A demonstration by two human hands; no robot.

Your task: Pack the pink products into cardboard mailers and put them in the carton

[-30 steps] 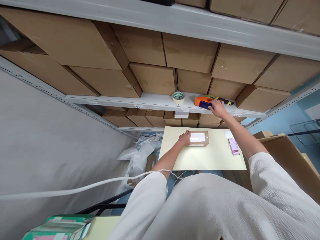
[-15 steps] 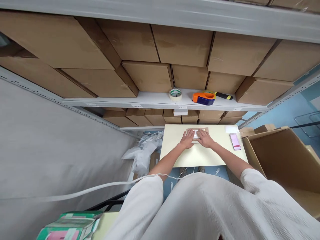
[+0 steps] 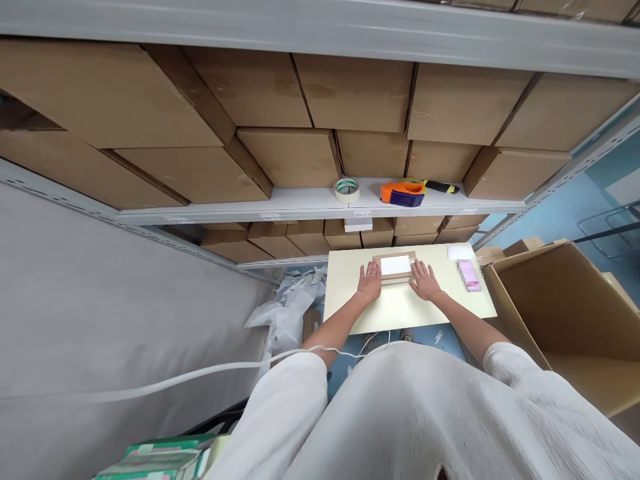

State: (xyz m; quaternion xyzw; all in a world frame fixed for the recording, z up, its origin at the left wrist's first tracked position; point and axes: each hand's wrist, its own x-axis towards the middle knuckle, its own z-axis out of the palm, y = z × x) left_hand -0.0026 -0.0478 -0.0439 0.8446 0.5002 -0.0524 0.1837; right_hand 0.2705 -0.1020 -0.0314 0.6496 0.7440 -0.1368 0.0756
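Note:
A small brown cardboard box [image 3: 377, 260] with a white label [image 3: 395, 265] on its top lies on the pale yellow tabletop [image 3: 350, 307]. At the box's left edge rests my left hand [image 3: 369, 283], its fingers stretched out and pointing away from me. My right hand [image 3: 425, 281] is at the right edge, fingers spread, with the fingertips by the corner of the box. Neither hand is wrapped round anything. The label lies uncovered between the two hands.
A phone [image 3: 469, 275] and a white sheet [image 3: 460, 252] lie at the table's right. The shelf above holds a tape roll [image 3: 347, 190], an orange-and-blue tape dispenser [image 3: 403, 194], a cutter knife [image 3: 441, 187] and cartons [image 3: 365, 93]. An open carton [image 3: 575, 313] stands right; white plastic bags [image 3: 290, 313] lie left.
My hands have moved apart from the top of the box to its left and right edges, uncovering the white label. The view has shifted slightly.

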